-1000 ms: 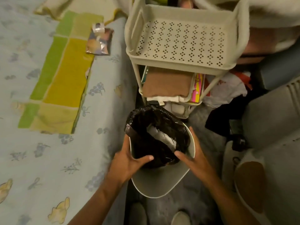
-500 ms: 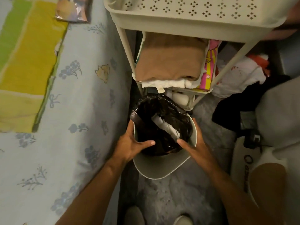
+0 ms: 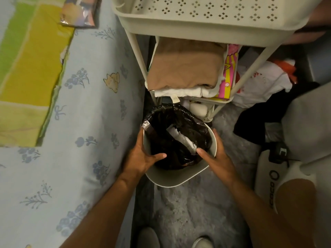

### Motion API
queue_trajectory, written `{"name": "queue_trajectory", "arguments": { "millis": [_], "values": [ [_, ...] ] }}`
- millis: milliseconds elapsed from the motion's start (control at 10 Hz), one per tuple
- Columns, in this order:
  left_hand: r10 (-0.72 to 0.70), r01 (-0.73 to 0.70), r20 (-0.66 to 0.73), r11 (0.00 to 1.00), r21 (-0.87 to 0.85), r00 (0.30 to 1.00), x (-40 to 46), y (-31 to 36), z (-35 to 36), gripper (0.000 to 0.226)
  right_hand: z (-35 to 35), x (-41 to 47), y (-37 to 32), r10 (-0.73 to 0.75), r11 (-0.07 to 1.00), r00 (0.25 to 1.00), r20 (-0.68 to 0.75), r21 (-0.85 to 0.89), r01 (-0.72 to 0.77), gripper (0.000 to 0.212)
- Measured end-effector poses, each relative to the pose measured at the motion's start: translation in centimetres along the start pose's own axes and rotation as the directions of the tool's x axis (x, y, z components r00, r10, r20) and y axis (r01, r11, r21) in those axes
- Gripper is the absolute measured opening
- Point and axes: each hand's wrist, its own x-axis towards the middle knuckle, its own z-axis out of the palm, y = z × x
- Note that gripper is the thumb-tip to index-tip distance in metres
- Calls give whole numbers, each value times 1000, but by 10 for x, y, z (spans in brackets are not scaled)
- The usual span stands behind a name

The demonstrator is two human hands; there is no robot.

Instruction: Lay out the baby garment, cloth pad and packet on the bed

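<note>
Packet [image 3: 78, 12] and cloth pad [image 3: 34, 68] lie flat on the bed [image 3: 86, 122], both light and limp, best lifted by an edge; left hand [image 3: 141, 158] and right hand [image 3: 217, 158] clasp the bin [image 3: 179, 178].

**One head camera, looking steeply down into the gap beside the bed**

Just the one view here, worn on the person's head, wide-angle, pitched steeply down and slightly forward. It sits close above the floor gap: both forearms run up from the bottom edge, and the left hand [image 3: 141, 159] and right hand [image 3: 217, 158] land near mid-frame at the waste bin [image 3: 172, 178]. The bed [image 3: 80, 122] fills the left side, its edge bowed by the lens. The shelf cart [image 3: 197, 24] crowds the top, cropped by the frame. There is no second view to compare against.
</note>
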Motion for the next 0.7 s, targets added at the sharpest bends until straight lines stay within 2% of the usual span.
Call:
{"name": "queue_trajectory", "arguments": {
  "millis": [100,200,300,400,700],
  "values": [
    [-25,25,1,996,82,1000,-14,15,-8,114,-3,-9,-12,-33,999,999,-2,-43,33,88],
    [-81,78,-5,940,333,997,-27,40,-18,98,-9,-21,-34,-42,996,999,21,-75,43,85],
    [-86,76,-1,873,482,996,-46,79,-37,65,-24,-39,-69,-63,991,998,2,-121,63,84],
    [-6,10,-10,865,501,1000,-73,135,-67,45,-49,-61,-119,-80,985,997,-14,-152,77,78],
    [153,-59,-113,809,585,982,-200,304,-198,62,-136,-199,-339,-286,923,958,-30,-277,267,38]
  ]
}}
